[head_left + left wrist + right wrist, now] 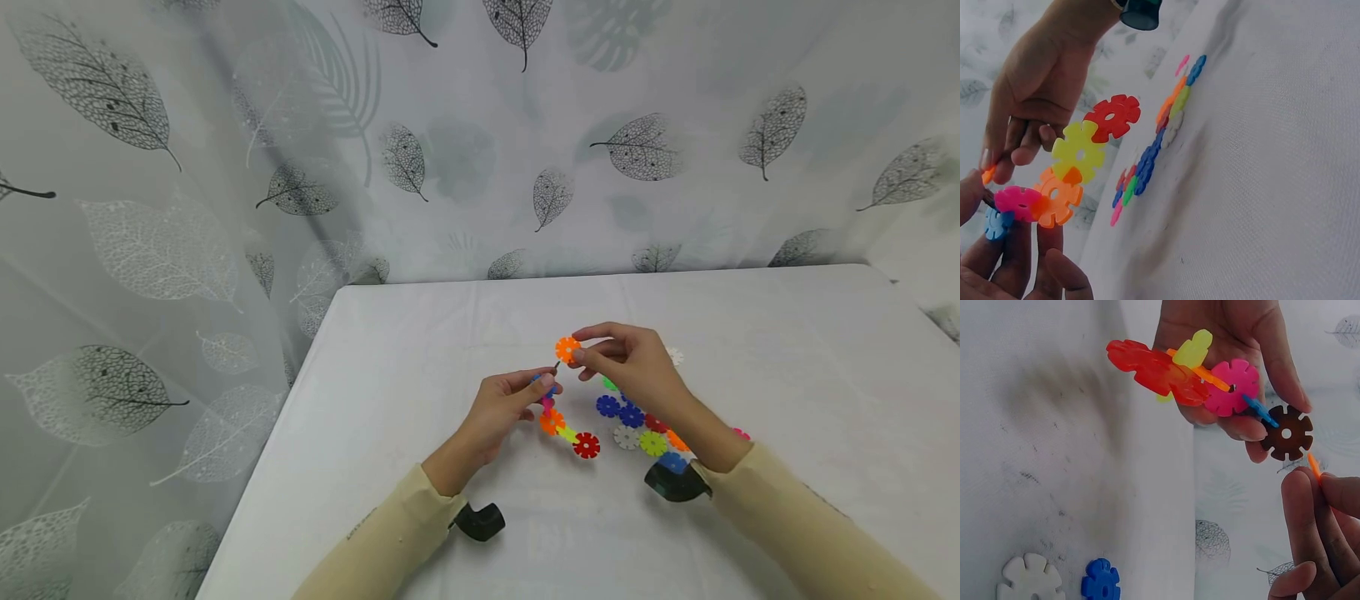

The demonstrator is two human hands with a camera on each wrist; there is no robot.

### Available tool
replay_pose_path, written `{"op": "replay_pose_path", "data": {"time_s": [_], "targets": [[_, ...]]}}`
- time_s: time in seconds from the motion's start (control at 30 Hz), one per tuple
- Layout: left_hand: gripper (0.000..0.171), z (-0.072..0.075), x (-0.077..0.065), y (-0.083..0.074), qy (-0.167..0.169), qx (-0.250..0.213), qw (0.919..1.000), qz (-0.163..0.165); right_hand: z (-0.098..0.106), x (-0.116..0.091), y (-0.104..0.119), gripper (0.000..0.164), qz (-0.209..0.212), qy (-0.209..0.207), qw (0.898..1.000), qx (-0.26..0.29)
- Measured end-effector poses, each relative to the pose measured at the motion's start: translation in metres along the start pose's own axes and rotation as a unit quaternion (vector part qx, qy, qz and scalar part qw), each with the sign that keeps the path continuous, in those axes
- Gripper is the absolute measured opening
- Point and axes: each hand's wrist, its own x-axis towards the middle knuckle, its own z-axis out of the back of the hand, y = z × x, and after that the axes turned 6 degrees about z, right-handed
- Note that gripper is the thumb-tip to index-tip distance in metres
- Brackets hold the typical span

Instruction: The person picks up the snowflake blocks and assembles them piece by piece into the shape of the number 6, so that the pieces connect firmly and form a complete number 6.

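Observation:
My left hand holds a chain of notched plastic snowflake discs above the table. Along it come a red disc, a yellow disc, an orange one, a pink disc, a blue disc and a brown disc. The left thumb and fingers pinch the chain at its blue and brown end. Between thumb and fingers, my right hand pinches a separate orange disc. Its edge is at the brown disc's rim; whether the notches are engaged I cannot tell.
On the white table, loose discs lie right of the chain, partly under the right forearm: dark blue discs, a lime disc, a white disc and several others. A leaf-print curtain hangs behind.

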Motion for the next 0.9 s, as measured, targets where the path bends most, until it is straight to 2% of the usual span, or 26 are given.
{"op": "replay_pose_path", "data": {"time_s": [0.5, 0.73, 0.9], "targets": [[0.045, -0.0005, 0.0001, 0.0019, -0.007, 0.003, 1.0, -0.005, -0.0064, -0.0041, 0.0003, 0.029, 0.012, 0.013, 1.0, 0.011], [0.044, 0.0001, 0.0004, 0.0019, 0.008, 0.016, 0.9998, -0.01, -0.0081, -0.0053, -0.0002, 0.028, 0.02, 0.006, 1.0, 0.002], [0.042, 0.0025, 0.0006, 0.0009, 0.016, 0.025, 0.9992, -0.028, -0.0101, -0.006, 0.0005, 0.026, 0.034, -0.007, 0.999, -0.009]]}}
